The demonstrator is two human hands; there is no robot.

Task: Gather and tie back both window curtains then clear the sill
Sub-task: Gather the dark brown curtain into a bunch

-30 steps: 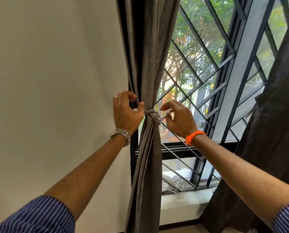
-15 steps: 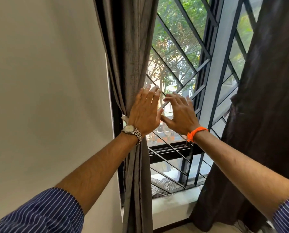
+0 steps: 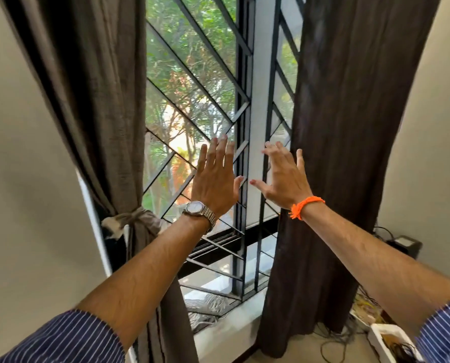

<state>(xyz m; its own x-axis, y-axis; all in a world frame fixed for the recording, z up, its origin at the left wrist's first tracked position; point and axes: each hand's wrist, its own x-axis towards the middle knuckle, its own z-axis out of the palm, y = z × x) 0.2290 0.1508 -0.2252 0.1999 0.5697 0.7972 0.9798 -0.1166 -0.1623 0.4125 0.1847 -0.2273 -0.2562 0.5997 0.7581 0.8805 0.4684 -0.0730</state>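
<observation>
Head view: one curtain tied, one loose.
The left curtain [image 3: 87, 100] is cinched by its tie [image 3: 132, 215]; the right curtain [image 3: 336, 153] hangs free. Left hand [image 3: 216, 179] and right hand [image 3: 284, 178] hover between them, fingers straight, holding nothing. A white bundle [image 3: 205, 309] lies on the sill [image 3: 226, 335], apparently yet to clear.

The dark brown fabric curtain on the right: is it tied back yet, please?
No, the dark brown curtain hangs straight and loose, with no tie around it.
</observation>
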